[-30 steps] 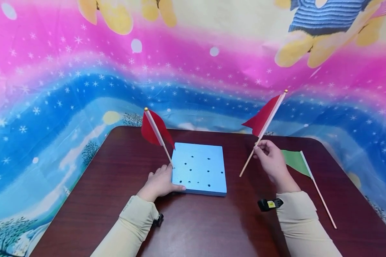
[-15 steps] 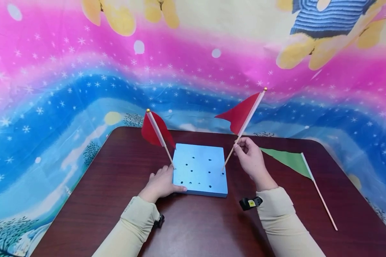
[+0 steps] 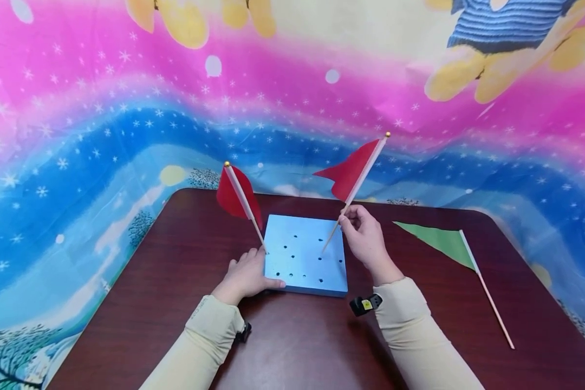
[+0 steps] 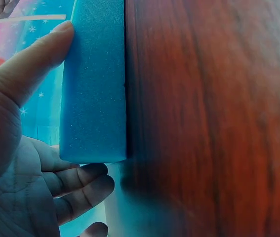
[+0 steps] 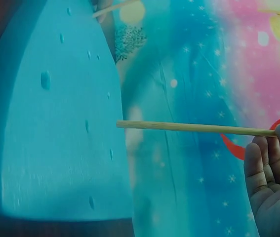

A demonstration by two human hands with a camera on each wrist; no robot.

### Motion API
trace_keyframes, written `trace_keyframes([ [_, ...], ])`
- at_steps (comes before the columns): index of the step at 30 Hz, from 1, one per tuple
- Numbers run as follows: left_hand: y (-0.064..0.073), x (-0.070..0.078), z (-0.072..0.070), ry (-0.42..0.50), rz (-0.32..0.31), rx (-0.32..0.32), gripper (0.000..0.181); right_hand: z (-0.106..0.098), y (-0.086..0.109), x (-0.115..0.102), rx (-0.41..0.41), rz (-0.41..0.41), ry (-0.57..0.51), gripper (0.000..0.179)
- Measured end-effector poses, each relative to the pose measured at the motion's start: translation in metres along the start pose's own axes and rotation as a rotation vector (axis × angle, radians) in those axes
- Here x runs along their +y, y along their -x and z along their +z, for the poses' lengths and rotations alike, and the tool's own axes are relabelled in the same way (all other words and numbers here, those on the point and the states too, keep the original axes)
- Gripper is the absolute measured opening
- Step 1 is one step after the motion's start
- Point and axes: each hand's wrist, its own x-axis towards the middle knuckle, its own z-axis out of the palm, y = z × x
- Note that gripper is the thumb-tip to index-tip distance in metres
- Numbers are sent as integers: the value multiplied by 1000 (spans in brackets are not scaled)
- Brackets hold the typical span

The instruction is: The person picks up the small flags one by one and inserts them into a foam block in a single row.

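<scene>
A light-blue square block point(image 3: 306, 244) with several small holes lies on the table. My left hand point(image 3: 246, 273) rests against its left side, with the thumb point(image 4: 41, 54) laid straight over the near edge of the top. One red flag point(image 3: 238, 196) leans left, its stick ending at a hole by the block's left edge. With thumb and fingertips, my right hand point(image 3: 368, 238) pinches the stick of a second red flag point(image 3: 358, 172), which tilts to the right. In the right wrist view the stick's lower end point(image 5: 122, 124) appears just off the block's holed top.
A green flag point(image 3: 441, 245) lies flat on the dark wooden table point(image 3: 292, 336) to the right of my right hand. Behind the table's far edge hangs a colourful patterned cloth point(image 3: 283, 114).
My right hand has brought its red flag leftward, from beside the block to above a hole on the block's right half. The left hand stays at the block's left side.
</scene>
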Motion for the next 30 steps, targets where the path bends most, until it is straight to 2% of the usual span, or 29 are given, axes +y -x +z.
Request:
trace_keyframes([
  [19, 2, 0, 1, -4, -6, 13, 105, 36, -3, -6, -26, -115, 39, 13],
  [30, 0, 0, 3, 11, -23, 18, 103, 47, -4, -8, -33, -123, 59, 12],
])
